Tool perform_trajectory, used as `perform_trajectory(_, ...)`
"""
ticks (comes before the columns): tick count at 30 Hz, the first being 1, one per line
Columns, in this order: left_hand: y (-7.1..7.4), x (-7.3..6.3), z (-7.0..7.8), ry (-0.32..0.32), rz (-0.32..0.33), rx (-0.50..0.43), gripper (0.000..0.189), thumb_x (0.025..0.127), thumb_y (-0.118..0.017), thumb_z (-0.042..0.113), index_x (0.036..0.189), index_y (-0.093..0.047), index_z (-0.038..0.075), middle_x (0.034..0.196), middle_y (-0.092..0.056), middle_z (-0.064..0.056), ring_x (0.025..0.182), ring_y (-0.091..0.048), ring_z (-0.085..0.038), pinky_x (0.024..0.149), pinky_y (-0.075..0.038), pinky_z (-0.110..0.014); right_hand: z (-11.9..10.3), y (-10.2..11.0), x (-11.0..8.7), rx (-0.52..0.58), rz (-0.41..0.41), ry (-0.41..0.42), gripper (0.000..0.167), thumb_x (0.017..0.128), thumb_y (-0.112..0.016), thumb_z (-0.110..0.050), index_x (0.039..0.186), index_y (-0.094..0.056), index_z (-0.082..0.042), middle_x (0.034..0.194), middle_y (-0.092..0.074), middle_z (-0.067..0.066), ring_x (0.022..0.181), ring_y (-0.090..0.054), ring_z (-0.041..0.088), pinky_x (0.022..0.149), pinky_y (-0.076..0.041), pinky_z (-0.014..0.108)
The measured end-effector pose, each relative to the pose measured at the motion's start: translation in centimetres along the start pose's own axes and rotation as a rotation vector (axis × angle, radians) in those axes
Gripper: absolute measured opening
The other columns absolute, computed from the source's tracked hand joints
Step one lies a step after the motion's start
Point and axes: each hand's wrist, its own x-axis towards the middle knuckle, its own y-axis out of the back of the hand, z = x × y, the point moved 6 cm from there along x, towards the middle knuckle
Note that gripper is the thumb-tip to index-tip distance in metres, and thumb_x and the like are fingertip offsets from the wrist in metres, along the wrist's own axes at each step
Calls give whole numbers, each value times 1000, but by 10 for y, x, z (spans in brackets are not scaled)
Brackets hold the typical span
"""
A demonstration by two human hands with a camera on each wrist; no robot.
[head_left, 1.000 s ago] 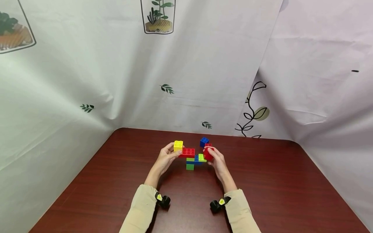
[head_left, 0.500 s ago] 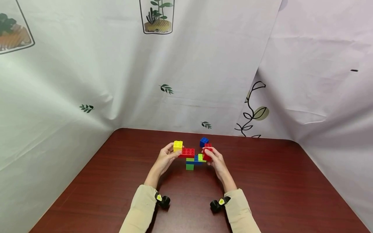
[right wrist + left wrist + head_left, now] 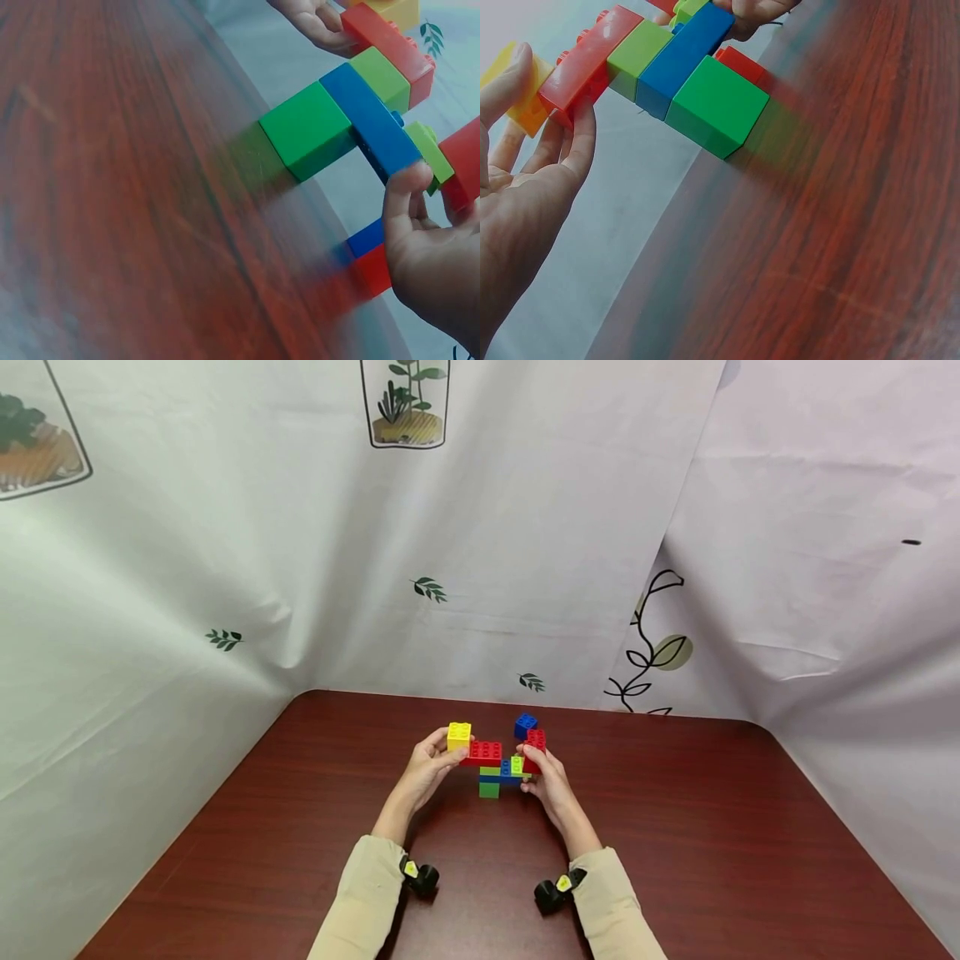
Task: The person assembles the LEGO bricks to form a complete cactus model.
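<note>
A toy-block structure stands on the table. Its base is a green block, with a long blue block across it. A lime block carries a long red block that reaches left, where a yellow block sits on its end. My left hand pinches this yellow-and-red end. At the other side, a red block stands at a lime piece on the blue block's right end. My right hand holds that red block, with a finger touching beneath the blue end.
Behind the structure lie a loose blue block and a red block, the latter partly hidden by the right hand. The brown wooden table runs back to a white printed curtain.
My right hand has moved slightly down and left, its lower fingers now under the lime-and-blue end. The held red block has turned upright over the lime piece. My left hand keeps its place.
</note>
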Motion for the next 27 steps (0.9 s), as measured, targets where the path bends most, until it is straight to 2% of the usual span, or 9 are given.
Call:
perform_trajectory(3,-1,0,0,-3,-11,3,48,93,-59,0,137,-42,-3,118,-61,-5,100,-63,-9,90,-53,-18,0,0,-1,1,3,4,26,97,-52,-30,110,-61,-9,94,-54,-2,65,-47,12,57,-46,21)
perform_trajectory(8,-1,0,1,-9,-14,2,46,93,-59,0,136,-43,-3,115,-62,-3,99,-63,-9,90,-53,-18,2,0,-1,-51,4,-7,36,97,-51,-36,114,-57,-4,78,-51,-1,59,-37,14,56,-47,23)
perform_trajectory(12,-1,-1,1,-9,-8,-6,45,93,-58,-2,135,-43,-3,113,-62,-2,97,-63,-8,89,-53,-17,5,2,0,-124,25,-39,42,97,-50,-42,116,-58,-6,77,-50,-2,57,-33,13,55,-44,22)
perform_trajectory(17,-1,0,0,-5,-15,-8,45,93,-57,-3,136,-42,-4,112,-62,0,99,-62,-8,89,-53,-17,5,3,0,-138,36,-51,43,96,-51,-43,115,-58,-5,75,-50,-4,52,-29,11,54,-41,21)
perform_trajectory(19,-1,0,-1,-4,-18,3,45,94,-57,-2,137,-41,-4,117,-61,-4,100,-62,-9,90,-52,-18,6,2,0,-103,27,-49,39,96,-51,-40,112,-58,-6,73,-51,-5,50,-27,11,54,-40,21)
perform_trajectory(24,0,0,-2,-3,-27,25,47,94,-58,0,138,-40,-3,135,-50,-25,102,-61,-9,92,-52,-17,6,0,-1,-20,19,-36,24,97,-52,-34,100,-62,-12,71,-53,-6,49,-29,9,55,-40,21)
perform_trajectory(27,0,1,-2,-4,-27,28,47,94,-58,1,138,-40,-3,137,-47,-29,102,-61,-10,92,-51,-17,5,-1,-1,11,25,-18,19,97,-51,-31,95,-63,-16,72,-53,-6,49,-32,8,56,-40,21)
